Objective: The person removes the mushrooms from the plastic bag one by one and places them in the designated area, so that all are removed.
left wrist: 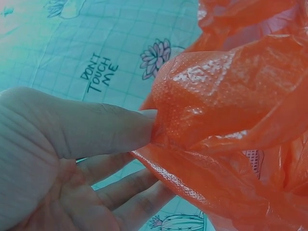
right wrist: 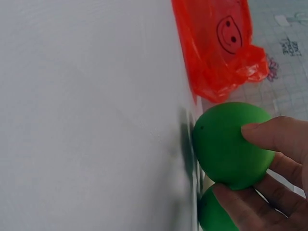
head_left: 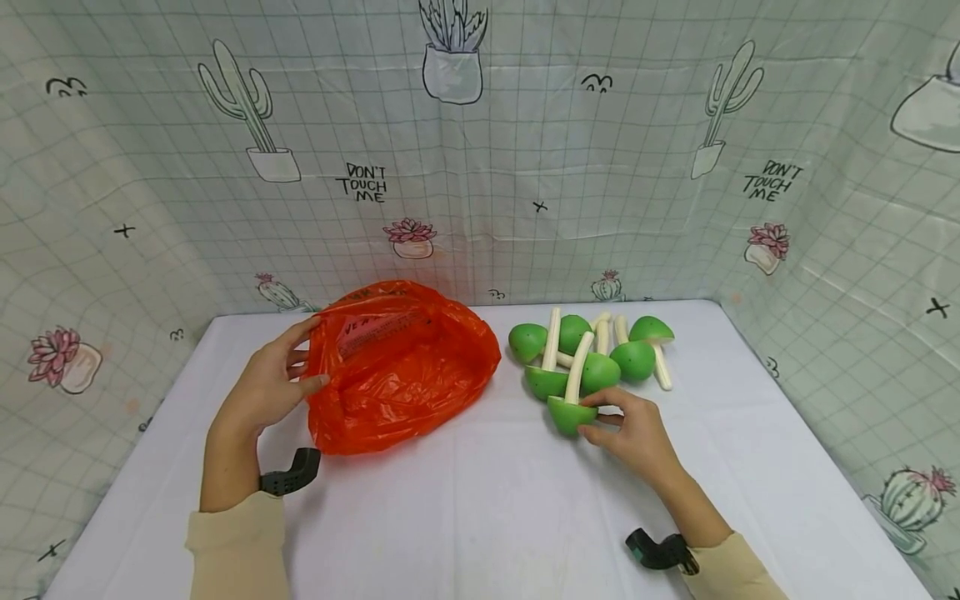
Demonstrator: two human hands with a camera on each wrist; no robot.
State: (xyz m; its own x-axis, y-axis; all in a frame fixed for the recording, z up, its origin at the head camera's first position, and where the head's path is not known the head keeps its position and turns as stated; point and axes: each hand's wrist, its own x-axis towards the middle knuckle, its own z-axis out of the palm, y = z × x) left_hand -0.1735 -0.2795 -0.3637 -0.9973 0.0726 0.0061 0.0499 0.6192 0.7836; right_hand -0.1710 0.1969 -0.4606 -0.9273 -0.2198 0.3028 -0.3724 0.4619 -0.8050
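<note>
An open red plastic bag (head_left: pixel 408 383) lies on the left half of the table, its mouth turned toward me. My left hand (head_left: pixel 264 385) pinches the bag's left rim between thumb and fingers; close up in the left wrist view, the thumb presses on the crinkled plastic (left wrist: pixel 202 96). At the right, my right hand (head_left: pixel 637 432) grips the green cap of a toy mushroom (head_left: pixel 570 415), whose white stem points up. Behind it sit several more mushrooms (head_left: pixel 633 361), green-capped and white-stemmed, some tipped over. In the right wrist view, thumb and fingers hold the round cap (right wrist: pixel 231 144).
A white cloth (head_left: pixel 450 525) covers the table. Behind and at both sides hangs a grid-patterned curtain (head_left: pixel 510 158) with cactus drawings. Each wrist carries a black camera mount (head_left: pixel 292 473).
</note>
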